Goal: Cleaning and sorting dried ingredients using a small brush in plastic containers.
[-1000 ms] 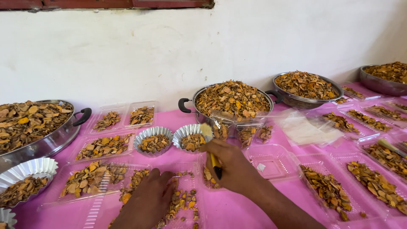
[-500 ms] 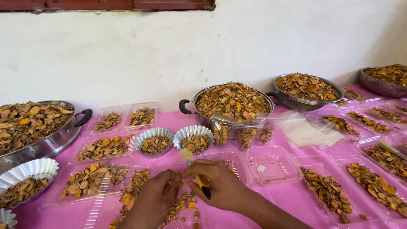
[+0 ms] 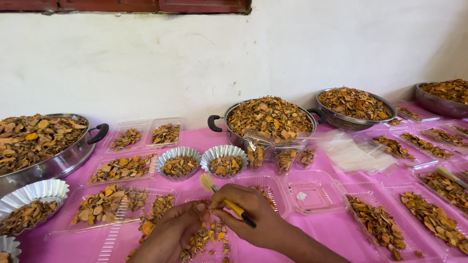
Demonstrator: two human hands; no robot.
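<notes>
Fingers of the right hand (image 3: 253, 216) pinch a yellow brush (image 3: 226, 202); left hand (image 3: 178, 226) curls over dried slices (image 3: 202, 238).

A pink-covered bench (image 3: 336, 229) is set against a stained white wall (image 3: 204, 53); a red-brown window frame (image 3: 146, 6) is seen above.

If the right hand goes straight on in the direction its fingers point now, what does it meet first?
The right hand points left toward the left hand; their fingertips already almost touch, above the clear plastic tray of dried orange-brown slices. It probably meets the left hand first.
</notes>
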